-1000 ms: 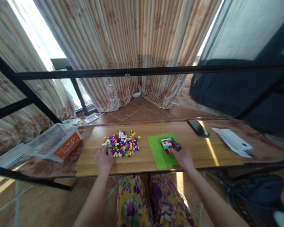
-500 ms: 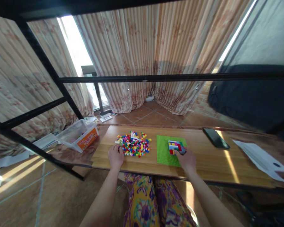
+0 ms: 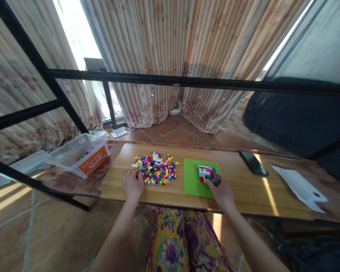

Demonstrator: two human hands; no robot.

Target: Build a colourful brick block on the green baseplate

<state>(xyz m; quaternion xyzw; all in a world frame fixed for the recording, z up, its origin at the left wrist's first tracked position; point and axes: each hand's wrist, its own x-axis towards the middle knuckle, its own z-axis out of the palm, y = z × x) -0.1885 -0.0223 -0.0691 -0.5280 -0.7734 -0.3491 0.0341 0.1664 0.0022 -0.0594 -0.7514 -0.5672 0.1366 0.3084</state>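
A heap of small multicoloured toy bricks (image 3: pixel 158 170) lies on the wooden table. At its left edge rests my left hand (image 3: pixel 132 184), its fingers curled in and pressed together; whatever may be between them is hidden. On the green baseplate (image 3: pixel 191 185) stands a low block built of coloured toy bricks (image 3: pixel 205 173), with white, yellow, red and blue parts showing. My right hand (image 3: pixel 222 190) grips this block from the near right corner, thumb on its front side and fingers round its right side. The hand covers part of the block.
A clear plastic box (image 3: pixel 85 155) with an orange label stands left of the wooden table (image 3: pixel 164 196). To the right lie a black phone (image 3: pixel 253 163) and white papers (image 3: pixel 297 185). A black metal bar (image 3: pixel 158 78) crosses beyond the table, before the curtains (image 3: pixel 147 45).
The view has tilted and shifted slightly, so the table appears farther left and higher. Both hands stay at about the same places, left by the heap, right on the block.
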